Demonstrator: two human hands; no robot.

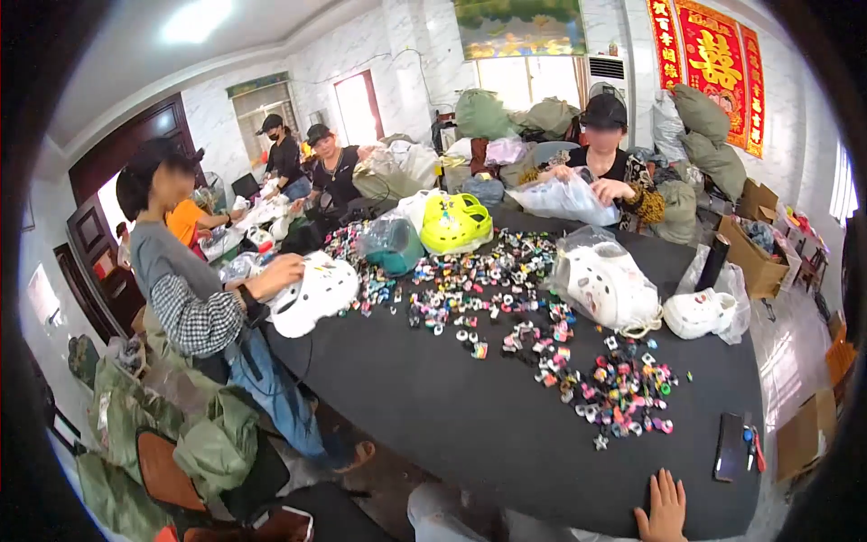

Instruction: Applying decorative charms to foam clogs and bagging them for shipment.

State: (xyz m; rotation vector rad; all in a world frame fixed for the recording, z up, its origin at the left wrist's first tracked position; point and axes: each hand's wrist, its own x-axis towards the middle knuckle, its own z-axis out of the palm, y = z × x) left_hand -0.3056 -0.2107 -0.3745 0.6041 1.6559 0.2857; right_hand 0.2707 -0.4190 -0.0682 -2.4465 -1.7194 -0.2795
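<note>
My right hand (664, 508) lies flat, palm down, on the near edge of the dark table (433, 397). Its fingers are stretched out and it holds nothing. My left hand is out of view. Beyond my right hand spreads a pile of small colourful shoe charms (623, 390), which runs on toward the far side. A dark phone (728, 447) lies to the right of my hand, beside a small bunch of keys (755, 450) with a red piece. Farther back sit large white clogs (610, 285) in clear plastic and a smaller white clog (697, 313).
A yellow-green clog (454, 224) and a teal wrapped item (390, 246) stand at the back. At left a person touches a white clog (316, 291); across the table another holds a plastic bag (567, 199). Cardboard boxes (754, 253), green sacks (221, 438) and a chair (169, 470) surround the table.
</note>
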